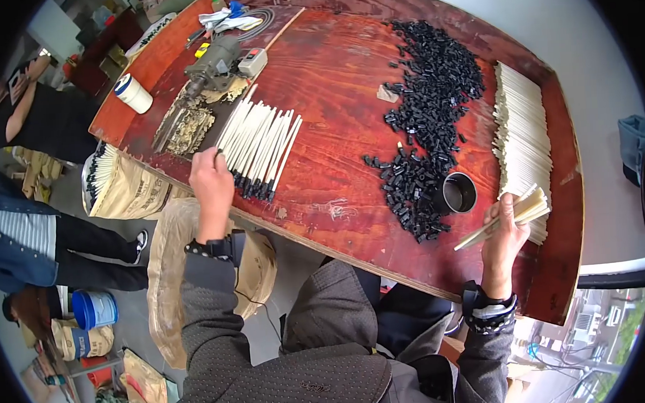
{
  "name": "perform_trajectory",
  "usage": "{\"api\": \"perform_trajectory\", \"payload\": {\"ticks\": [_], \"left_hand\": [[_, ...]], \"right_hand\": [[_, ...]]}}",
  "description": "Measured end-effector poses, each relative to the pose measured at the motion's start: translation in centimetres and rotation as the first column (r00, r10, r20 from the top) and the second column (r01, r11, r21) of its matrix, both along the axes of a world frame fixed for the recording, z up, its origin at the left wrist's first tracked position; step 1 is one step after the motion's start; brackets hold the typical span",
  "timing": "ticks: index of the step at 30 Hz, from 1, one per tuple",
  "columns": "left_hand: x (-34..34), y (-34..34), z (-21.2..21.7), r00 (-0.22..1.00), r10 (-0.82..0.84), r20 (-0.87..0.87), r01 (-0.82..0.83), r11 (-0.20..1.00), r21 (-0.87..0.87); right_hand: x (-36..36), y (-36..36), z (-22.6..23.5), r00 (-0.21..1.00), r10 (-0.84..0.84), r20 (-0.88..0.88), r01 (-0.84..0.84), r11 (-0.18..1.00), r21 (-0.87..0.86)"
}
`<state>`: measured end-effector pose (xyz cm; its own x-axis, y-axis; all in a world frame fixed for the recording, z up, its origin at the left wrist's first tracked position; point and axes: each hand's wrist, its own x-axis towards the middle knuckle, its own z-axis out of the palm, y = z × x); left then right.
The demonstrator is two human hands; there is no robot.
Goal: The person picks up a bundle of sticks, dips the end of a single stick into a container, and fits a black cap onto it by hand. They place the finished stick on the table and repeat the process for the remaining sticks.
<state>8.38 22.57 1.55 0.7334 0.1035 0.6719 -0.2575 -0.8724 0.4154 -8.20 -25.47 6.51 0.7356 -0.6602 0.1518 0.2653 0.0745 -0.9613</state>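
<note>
A bunch of thin pale sticks [531, 206] is gripped in my right hand [505, 237], fanned out beside the long stack of similar white sticks [522, 136] at the table's right side. My left hand [212, 184] has its fingers curled together at the near left end of a row of white sticks with black tips [259, 140]. What those fingers hold, if anything, is hidden. A large heap of small black caps [433, 86] spreads between the two stick groups. Against its near end stands a dark round cup [458, 193].
On the left of the red wooden table [334, 139] sit a small motor machine [213, 67], a switch box [253, 62] and a white canister [133, 94]. Raised boards edge the tabletop. A sack of sticks [128, 184] stands by its left edge. Two people are at the left.
</note>
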Motion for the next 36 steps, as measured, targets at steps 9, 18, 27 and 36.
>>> {"api": "perform_trajectory", "payload": {"ticks": [9,18,27,36], "left_hand": [[0.1,2.6,-0.5,0.970,0.244,-0.020,-0.238,0.957,0.167],[-6.6,-12.9,1.3,0.879,-0.455,-0.141,0.412,0.875,-0.255],[-11.9,-23.0,-0.2,0.496,-0.850,-0.179,0.806,0.527,-0.269],[-12.0,-26.0,-1.3,0.517,-0.810,-0.277,0.822,0.560,-0.103]], "right_hand": [[-0.1,-0.1,-1.1,0.996,-0.043,-0.081,0.035,0.995,-0.095],[-1.0,-2.8,-2.2,0.947,-0.305,-0.100,0.259,0.911,-0.321],[-0.3,-2.3,-1.2,0.982,-0.191,-0.012,0.095,0.541,-0.835],[-1.3,-2.3,-1.2,0.980,-0.171,-0.100,0.008,0.542,-0.840]]}}
